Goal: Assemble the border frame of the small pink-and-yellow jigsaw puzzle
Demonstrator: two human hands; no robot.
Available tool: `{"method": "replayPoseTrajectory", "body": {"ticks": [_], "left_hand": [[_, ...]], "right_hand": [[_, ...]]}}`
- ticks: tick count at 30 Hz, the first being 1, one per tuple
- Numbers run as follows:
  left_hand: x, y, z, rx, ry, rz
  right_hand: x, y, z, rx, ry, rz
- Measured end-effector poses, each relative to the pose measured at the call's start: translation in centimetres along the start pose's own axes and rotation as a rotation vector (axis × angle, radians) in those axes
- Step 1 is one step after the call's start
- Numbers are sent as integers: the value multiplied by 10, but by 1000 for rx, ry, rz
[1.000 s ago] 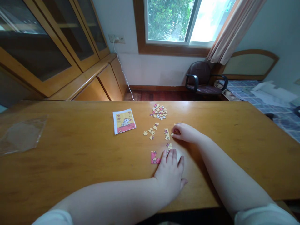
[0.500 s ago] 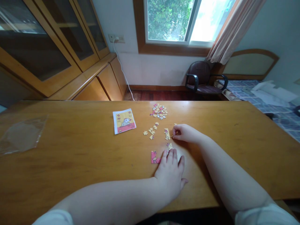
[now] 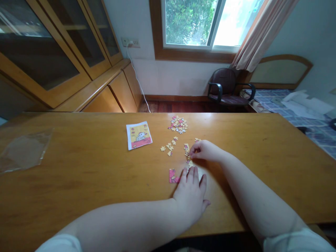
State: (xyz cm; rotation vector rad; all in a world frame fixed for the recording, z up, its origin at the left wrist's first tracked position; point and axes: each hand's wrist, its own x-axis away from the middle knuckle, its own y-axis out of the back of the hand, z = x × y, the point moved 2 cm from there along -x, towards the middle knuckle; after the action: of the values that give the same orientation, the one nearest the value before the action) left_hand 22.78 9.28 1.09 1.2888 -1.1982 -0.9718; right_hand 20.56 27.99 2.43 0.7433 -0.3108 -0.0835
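My left hand [image 3: 191, 193] lies flat on the wooden table [image 3: 91, 168], fingers stretched out, its fingertips beside a joined pink patch of puzzle [image 3: 172, 176]. My right hand [image 3: 204, 151] is curled in a pinch over a small joined strip of yellow puzzle pieces [image 3: 186, 148]; whatever sits between its fingertips is too small to name. A few loose pieces [image 3: 169, 146] lie to the left of the strip. A heap of pieces [image 3: 178, 124] sits farther back. A reference picture card [image 3: 139, 135] lies left of the heap.
A clear plastic bag [image 3: 23, 150] lies at the table's far left. Glass-door wooden cabinets [image 3: 52, 52] line the left wall. Behind the table stand a dark office chair [image 3: 228, 87], a window, and a bed [image 3: 301, 112] at the right.
My right hand has slid left from beside the yellow strip onto it, fingers pinched. My left hand has stayed in place.
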Motion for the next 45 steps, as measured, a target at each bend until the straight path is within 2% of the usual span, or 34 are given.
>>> {"method": "replayPoseTrajectory", "body": {"ticks": [7,18,25,36,45], "left_hand": [[-1,0,0,18,-1,7],[0,2,0,12,-2,10],[-1,2,0,12,-7,34],[-1,-3,0,3,-5,2],[-1,0,0,14,-13,20]], "right_hand": [[1,-2,6,19,13,11],[2,-5,8,205,94,-41],[0,-7,8,279,96,-38],[0,-7,8,303,82,-16],[0,-7,8,297,84,-1]]}}
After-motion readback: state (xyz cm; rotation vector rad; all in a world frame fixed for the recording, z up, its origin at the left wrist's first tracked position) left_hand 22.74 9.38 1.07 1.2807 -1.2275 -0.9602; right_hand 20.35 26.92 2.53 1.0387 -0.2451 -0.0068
